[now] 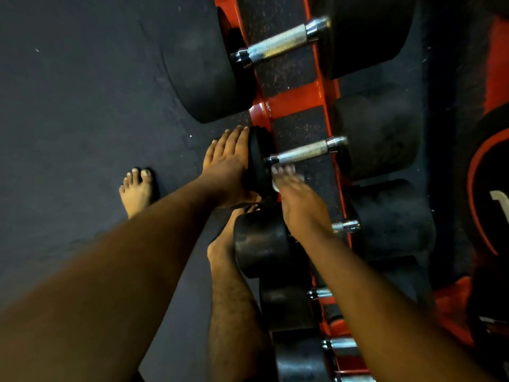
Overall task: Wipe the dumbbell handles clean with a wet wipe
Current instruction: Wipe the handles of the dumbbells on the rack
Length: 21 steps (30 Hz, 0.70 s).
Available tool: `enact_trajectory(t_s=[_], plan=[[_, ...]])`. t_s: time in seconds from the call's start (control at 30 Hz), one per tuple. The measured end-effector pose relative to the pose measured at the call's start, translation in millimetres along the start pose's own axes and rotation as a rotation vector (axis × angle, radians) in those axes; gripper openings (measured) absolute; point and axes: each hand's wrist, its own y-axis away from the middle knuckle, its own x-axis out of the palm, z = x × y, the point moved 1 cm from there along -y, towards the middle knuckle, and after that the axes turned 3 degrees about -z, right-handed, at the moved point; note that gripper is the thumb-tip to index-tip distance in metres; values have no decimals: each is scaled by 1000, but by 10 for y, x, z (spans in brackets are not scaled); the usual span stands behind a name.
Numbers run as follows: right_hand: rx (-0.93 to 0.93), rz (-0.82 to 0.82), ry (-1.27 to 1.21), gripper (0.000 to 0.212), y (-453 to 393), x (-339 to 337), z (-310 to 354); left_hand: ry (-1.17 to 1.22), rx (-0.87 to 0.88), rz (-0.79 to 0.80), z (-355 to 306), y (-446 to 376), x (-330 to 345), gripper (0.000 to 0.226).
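Resting flat against the near black rubber head (257,161) of a small dumbbell, the left hand (228,164) has its fingers straight and together, pointing up the red steel rack (292,102), with the thumb lying beside the head's lower edge. The right hand (298,199) sits just below that dumbbell's knurled silver metal handle (303,153), palm down, its fingertips blurred. A white wet wipe (275,186) shows as a small pale patch under those fingers, beside the inner face of the near head; the hand presses or holds it, but whether the fingers curl around it cannot be told. The wipe lies just beneath the handle's near end, close to it, and contact with the metal is not clear.

The dumbbell lies across the rack's two rails, its far black head (380,136) on the right side. A larger dumbbell with a longer silver handle (281,41) sits above it on the rack, and further dumbbells with black heads (261,244) follow below, partly hidden by the right forearm. Two bare feet stand on the dark rubber floor (82,92), the left foot (136,191) well apart from the rack.
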Motion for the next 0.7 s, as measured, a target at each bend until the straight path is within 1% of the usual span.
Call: enact_trajectory(t_s=[0.03, 0.1, 0.13, 0.17, 0.2, 0.23, 0.27, 0.3, 0.33, 0.4, 0.47, 0.5, 0.53, 0.6, 0.63, 0.67, 0.7], plan=[[234, -61, -205, 42, 92, 16, -6, 0, -2, 0, -1, 2, 2, 151], [819, -299, -751, 31, 77, -28, 12, 0, 1, -2, -10, 0, 6, 151], [1052, -427, -1057, 27, -20, -55, 28, -2, 4, -1, -4, 6, 3, 150], [1170, -533, -1306, 23, -149, -94, 24, -3, 8, -5, -3, 3, 2, 149], [1215, -607, -1471, 19, -297, -122, 22, -3, 9, -9, 1, 6, 6, 149], [1216, -673, -1590, 17, -471, -152, 32, -4, 9, -11, 0, 3, 7, 148], [1205, -712, -1657, 17, -628, -175, 83, -3, 9, -8, 0, 3, 6, 148], [1213, -727, -1667, 17, -749, -187, 158, -3, 7, -5, 3, 6, 8, 148], [1247, -699, -1632, 15, -841, -190, 264, -2, 5, -10, 5, 2, 11, 148], [1307, -573, -1539, 11, -877, -114, 400, -5, 6, -10, 9, -4, 13, 149], [1255, -465, -1573, 6, -836, -94, 386, -7, 9, -11, 15, -5, 16, 149], [1201, -451, -1606, 6, -836, -149, 305, -2, 11, -16, 17, -8, 16, 149], [1159, -454, -1660, 10, -843, -200, 195, 3, 15, -16, 23, -2, 19, 149], [1120, -546, -1790, 17, -899, -277, 8, 9, 21, -23, 31, 4, 22, 148], [1112, -600, -1838, 13, -917, -239, -28, 8, 23, -26, 35, 0, 22, 148], [1104, -607, -1848, 8, -905, -138, -22, 5, 25, -25, 33, -2, 22, 148], [1104, -556, -1811, 12, -863, -25, 44, 2, 23, -27, 33, -3, 26, 148]])
